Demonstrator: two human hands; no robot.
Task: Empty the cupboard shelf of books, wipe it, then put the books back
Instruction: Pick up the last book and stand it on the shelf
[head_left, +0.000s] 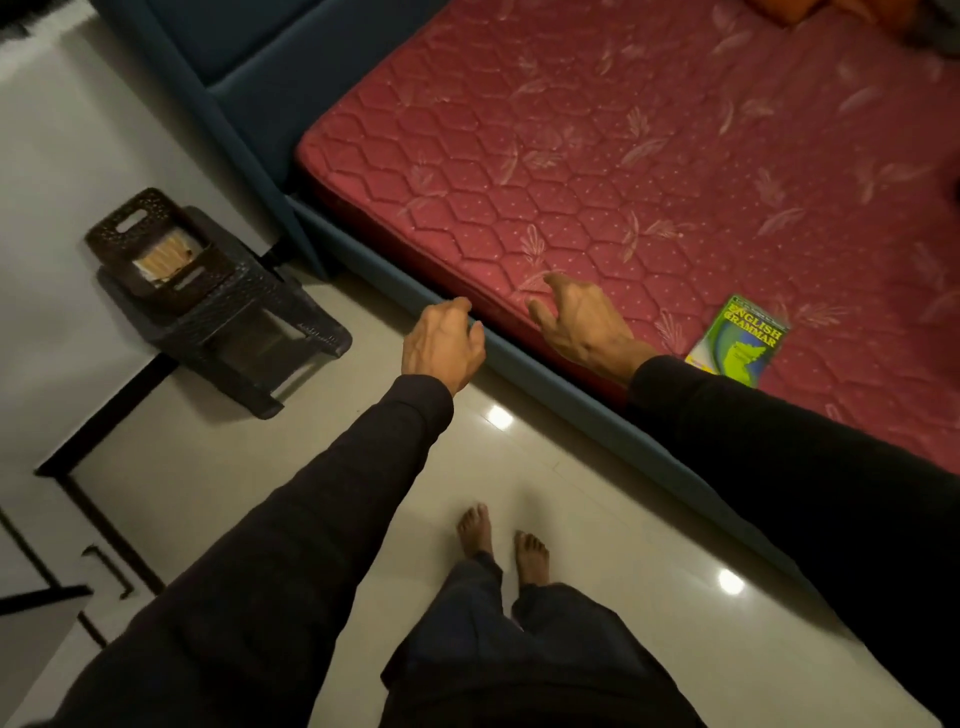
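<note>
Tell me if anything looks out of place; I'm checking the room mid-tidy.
One thing: a green English Grammar paperback book lies alone on the bare red quilted mattress, near its edge, off any shelf. Both hands, left hand and right hand, are empty.

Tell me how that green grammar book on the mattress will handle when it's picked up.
The green grammar book looks like a thin paperback, so probably light and somewhat bendy. Its cover seems glossy, so possibly a bit slippery. It lies flat on the soft mattress, so fingers could likely press down beside an edge to get under it.
</note>
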